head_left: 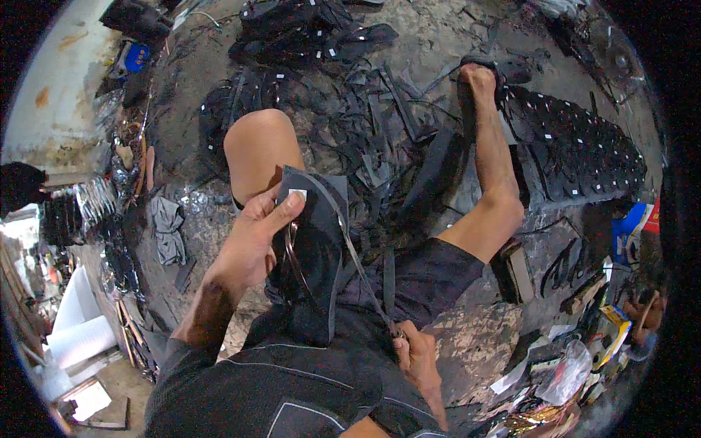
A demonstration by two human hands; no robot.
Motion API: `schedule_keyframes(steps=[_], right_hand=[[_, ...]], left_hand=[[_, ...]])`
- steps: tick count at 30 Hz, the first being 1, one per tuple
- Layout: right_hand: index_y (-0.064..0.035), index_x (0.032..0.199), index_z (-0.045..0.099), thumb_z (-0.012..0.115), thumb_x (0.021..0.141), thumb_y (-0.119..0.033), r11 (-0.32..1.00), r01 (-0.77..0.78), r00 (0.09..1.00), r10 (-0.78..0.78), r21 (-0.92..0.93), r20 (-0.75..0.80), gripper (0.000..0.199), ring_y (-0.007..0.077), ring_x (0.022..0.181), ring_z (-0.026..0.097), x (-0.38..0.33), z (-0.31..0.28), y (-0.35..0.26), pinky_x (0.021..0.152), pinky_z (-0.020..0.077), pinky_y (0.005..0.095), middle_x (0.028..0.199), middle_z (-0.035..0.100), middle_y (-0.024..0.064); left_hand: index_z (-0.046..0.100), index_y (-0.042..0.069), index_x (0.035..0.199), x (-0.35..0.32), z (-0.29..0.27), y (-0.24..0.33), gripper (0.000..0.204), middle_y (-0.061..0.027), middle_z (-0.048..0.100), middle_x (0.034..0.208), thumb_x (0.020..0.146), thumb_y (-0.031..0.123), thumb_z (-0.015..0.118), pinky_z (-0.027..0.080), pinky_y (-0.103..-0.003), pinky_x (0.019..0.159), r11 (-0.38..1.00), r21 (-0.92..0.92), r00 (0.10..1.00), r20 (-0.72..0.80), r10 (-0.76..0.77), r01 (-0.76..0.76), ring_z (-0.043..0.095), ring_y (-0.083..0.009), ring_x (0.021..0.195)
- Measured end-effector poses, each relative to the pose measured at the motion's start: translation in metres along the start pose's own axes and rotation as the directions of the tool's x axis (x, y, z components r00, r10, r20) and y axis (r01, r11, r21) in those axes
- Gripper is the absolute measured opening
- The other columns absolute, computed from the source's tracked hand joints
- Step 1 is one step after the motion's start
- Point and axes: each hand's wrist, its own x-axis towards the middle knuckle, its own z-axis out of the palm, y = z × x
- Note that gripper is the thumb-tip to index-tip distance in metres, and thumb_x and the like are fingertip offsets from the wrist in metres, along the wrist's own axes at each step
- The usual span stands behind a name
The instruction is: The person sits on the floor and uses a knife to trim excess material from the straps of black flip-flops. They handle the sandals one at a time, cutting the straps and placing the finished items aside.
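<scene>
Dark scraps (372, 153) litter the grey floor (467, 358). At far left lies a white roll (84, 342); nearer, a crumpled cloth (169, 232). Then comes the left hand (261, 237), gripping the upper part of a black slab (310, 255), thumb at its white tag (297, 194). One end of the slab is near the left knee (261, 135), the other by the shirt (314, 401). A thin grey strip (353, 255) arcs from the slab's top to the right hand (418, 354), fingers closed around its lower end; whether they also hold a tool, I cannot tell. A sharp pull could snap or tear the strip; if the thumb slipped, the slab might twist loose. Farther right lie tagged black pieces (577, 150).
</scene>
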Motion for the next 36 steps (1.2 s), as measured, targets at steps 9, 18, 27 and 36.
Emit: schedule_keyframes(steps=[9, 18, 27, 36], right_hand=[[-0.0104, 0.119, 0.058, 0.057, 0.102, -0.031, 0.958, 0.256, 0.962, -0.239, -0.130, 0.132, 0.027, 0.0457, 0.069, 0.064, 0.164, -0.054, -0.063, 0.062, 0.0483, 0.0554, 0.072, 0.063, 0.0243], [-0.0060, 0.130, 0.056, 0.044, 0.108, -0.034, 0.899, 0.438, 0.899, -0.438, -0.006, -0.006, 0.038, 0.0508, 0.085, 0.066, 0.294, -0.053, -0.097, 0.079, 0.0536, 0.0549, 0.085, 0.069, 0.0264], [-0.0060, 0.115, 0.061, 0.040, 0.111, -0.035, 0.853, 0.376, 0.839, -0.147, 0.362, -0.524, 0.036, 0.0084, 0.057, 0.049, 0.200, -0.055, -0.043, 0.051, 0.0409, 0.0255, 0.078, 0.060, 0.0040], [-0.0062, 0.103, 0.062, 0.055, 0.103, -0.038, 0.981, 0.190, 0.918, -0.164, 0.038, -0.361, 0.033, 0.0323, 0.059, 0.063, 0.059, 0.003, -0.003, 0.056, 0.0489, 0.0409, 0.070, 0.060, 0.0137]], left_hand=[[0.059, 0.004, 0.125, 0.017, 0.000, 0.027, 0.037, 0.0001, 0.066, 0.111, 0.100, 0.029, 0.068, 0.047, -0.030, 0.096, 0.852, 0.516, 0.965, 0.256, -0.056, -0.087, 0.059, -0.0103, 0.105], [0.062, 0.004, 0.121, 0.035, 0.031, 0.053, 0.033, 0.0000, 0.067, 0.108, 0.102, 0.031, 0.064, 0.050, -0.029, 0.089, 0.822, 0.550, 0.812, 0.542, -0.218, -0.146, 0.059, -0.0099, 0.096], [0.067, 0.008, 0.119, 0.036, 0.036, 0.009, 0.021, -0.0065, 0.074, 0.113, 0.098, 0.014, 0.067, 0.058, -0.038, 0.097, 0.838, -0.464, 0.944, 0.014, 0.331, -0.287, 0.071, -0.0216, 0.104], [0.066, 0.011, 0.114, 0.015, 0.080, -0.018, 0.022, -0.0010, 0.074, 0.110, 0.094, 0.017, 0.074, 0.061, -0.034, 0.088, 0.781, -0.604, 0.983, -0.025, 0.181, -0.159, 0.071, -0.0161, 0.100]])
